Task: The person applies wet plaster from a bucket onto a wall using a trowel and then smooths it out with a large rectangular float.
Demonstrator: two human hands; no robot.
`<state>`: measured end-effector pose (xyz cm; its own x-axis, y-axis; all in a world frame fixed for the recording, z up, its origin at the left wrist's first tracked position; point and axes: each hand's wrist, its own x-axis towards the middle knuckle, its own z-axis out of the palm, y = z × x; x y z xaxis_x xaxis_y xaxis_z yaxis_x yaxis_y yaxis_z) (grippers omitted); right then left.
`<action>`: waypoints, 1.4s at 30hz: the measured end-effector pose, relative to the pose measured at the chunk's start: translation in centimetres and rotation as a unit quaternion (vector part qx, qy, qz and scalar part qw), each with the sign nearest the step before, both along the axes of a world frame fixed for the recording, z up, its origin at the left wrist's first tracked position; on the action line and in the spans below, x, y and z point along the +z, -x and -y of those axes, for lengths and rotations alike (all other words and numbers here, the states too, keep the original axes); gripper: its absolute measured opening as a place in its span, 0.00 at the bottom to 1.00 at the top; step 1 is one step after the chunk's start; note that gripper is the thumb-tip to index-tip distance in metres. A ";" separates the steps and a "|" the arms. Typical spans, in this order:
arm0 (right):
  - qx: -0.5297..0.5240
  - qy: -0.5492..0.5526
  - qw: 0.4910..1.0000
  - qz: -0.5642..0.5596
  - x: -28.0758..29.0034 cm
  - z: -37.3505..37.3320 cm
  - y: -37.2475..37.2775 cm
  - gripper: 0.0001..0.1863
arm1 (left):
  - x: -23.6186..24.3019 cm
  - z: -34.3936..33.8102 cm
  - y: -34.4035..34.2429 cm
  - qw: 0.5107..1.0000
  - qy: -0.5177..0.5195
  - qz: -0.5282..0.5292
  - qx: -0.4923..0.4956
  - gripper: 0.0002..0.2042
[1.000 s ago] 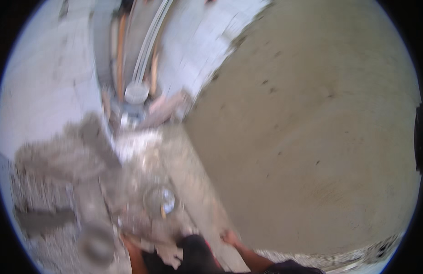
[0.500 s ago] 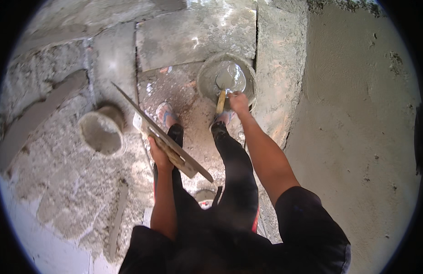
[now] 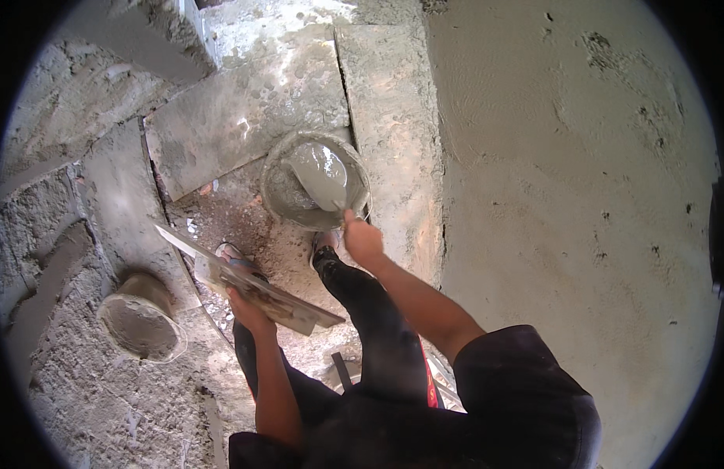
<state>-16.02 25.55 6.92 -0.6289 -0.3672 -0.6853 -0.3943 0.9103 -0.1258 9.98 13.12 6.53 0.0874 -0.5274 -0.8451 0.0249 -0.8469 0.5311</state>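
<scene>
My left hand (image 3: pixel 250 311) is closed around the handle of a long plastering float (image 3: pixel 272 299), held at a slant above my legs. Ahead, my right hand (image 3: pixel 365 239) grips a trowel (image 3: pixel 321 178) at the near right rim of a bucket (image 3: pixel 273 205). The trowel's blade lies inside that bucket, wet and shiny with grey mortar. My fingers hide its handle.
A second, smaller bucket (image 3: pixel 145 332) with grey mortar stands at the left on rough ground. Flat boards (image 3: pixel 252 117) lie beyond and beside the mortar bucket. Wet grey plaster (image 3: pixel 549 195) covers the broad surface at the right. My feet stand between the buckets.
The view has shifted to the right. My right hand has closed over the trowel's wooden handle, which showed beside my fingers before. The float is tilted flatter in my left hand.
</scene>
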 end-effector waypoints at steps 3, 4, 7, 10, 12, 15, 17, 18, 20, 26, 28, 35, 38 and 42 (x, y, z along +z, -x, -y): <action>0.085 -0.073 0.994 0.014 -0.3 -5.6 3.5 0.16 | 1.1 0.8 2.3 0.999 0.020 0.005 -0.033 0.31; 0.032 -0.045 0.998 0.015 0.2 -6.7 4.1 0.17 | 1.0 1.0 2.3 0.999 0.023 0.015 -0.047 0.31; -0.117 0.068 0.991 0.019 3.3 -6.9 6.7 0.20 | 1.5 2.0 1.0 0.997 0.073 -0.011 -0.037 0.30; -0.177 0.105 0.978 -0.043 1.4 -11.6 10.3 0.22 | 1.1 2.8 -0.3 0.995 0.074 0.035 -0.053 0.25; -0.082 0.065 0.993 -0.055 -3.3 -14.6 14.5 0.22 | 2.4 3.3 2.5 0.994 0.083 0.068 0.000 0.27; -0.003 0.028 0.998 -0.048 -9.5 -14.7 19.4 0.21 | 4.4 1.9 6.9 0.992 0.080 0.096 0.035 0.30; 0.004 0.044 0.996 -0.079 -13.2 -12.9 22.3 0.22 | 0.8 0.7 4.4 0.992 0.122 0.031 0.022 0.34; -0.015 0.064 0.991 -0.119 -14.8 -12.1 24.1 0.22 | 1.0 0.7 6.1 0.992 0.096 0.077 0.027 0.33; -0.066 0.066 0.979 -0.182 -17.1 -12.0 30.1 0.24 | 1.1 1.2 6.6 0.996 0.019 0.085 -0.009 0.31; -0.132 0.002 0.965 -0.226 -14.6 -7.3 39.6 0.24 | 1.2 1.8 8.3 0.991 0.086 0.098 0.007 0.31; -0.155 0.007 0.954 -0.256 -14.0 -6.8 39.0 0.24 | 0.6 2.2 6.0 0.995 0.042 0.068 -0.066 0.35; -0.164 0.056 0.930 -0.325 -5.1 -8.2 31.3 0.19 | -0.2 0.9 6.2 0.998 -0.039 -0.040 -0.043 0.29; -0.056 0.033 0.950 -0.305 6.0 -6.2 28.3 0.19 | -2.6 -1.6 4.3 0.997 -0.004 -0.074 0.025 0.32; 0.015 0.111 0.946 -0.305 19.7 -4.1 23.0 0.17 | 5.4 -1.3 3.2 0.990 0.038 -0.096 0.098 0.32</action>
